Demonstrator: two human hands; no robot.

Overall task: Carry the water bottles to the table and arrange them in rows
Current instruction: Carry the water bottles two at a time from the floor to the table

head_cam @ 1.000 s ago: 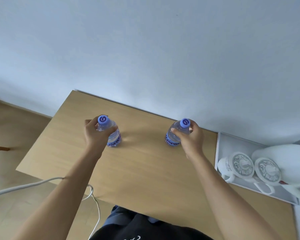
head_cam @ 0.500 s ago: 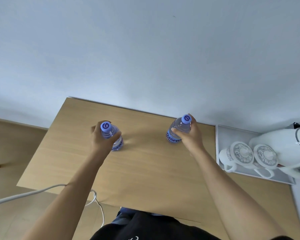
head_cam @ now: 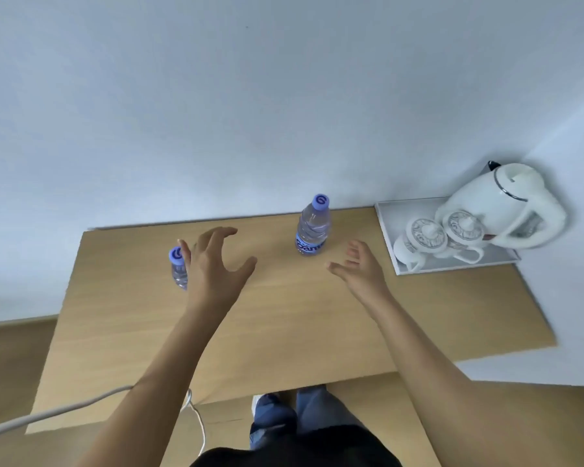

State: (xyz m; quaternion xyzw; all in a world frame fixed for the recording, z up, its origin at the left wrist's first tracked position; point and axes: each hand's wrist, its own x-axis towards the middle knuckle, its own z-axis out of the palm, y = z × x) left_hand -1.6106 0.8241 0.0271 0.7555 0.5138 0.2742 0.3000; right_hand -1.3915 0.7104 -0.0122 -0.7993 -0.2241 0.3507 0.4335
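Two clear water bottles with purple caps stand upright on the light wooden table (head_cam: 284, 332). The left bottle (head_cam: 177, 269) is near the table's left side, partly hidden behind my left hand (head_cam: 214, 267), which hovers just right of it with fingers spread and holds nothing. The right bottle (head_cam: 312, 227) stands near the back edge by the wall. My right hand (head_cam: 359, 267) is in front of it and to its right, apart from it, fingers loosely spread and empty.
A white tray (head_cam: 390, 237) at the table's back right corner carries two patterned white cups (head_cam: 425, 234) and a white electric kettle (head_cam: 506, 205). A white cable (head_cam: 64, 407) hangs off the front left edge. The wall runs directly behind the table.
Both hands have let go of their bottles and drawn back toward me with fingers spread. The bottles now stand free on the table. The camera view has shifted and tilted.
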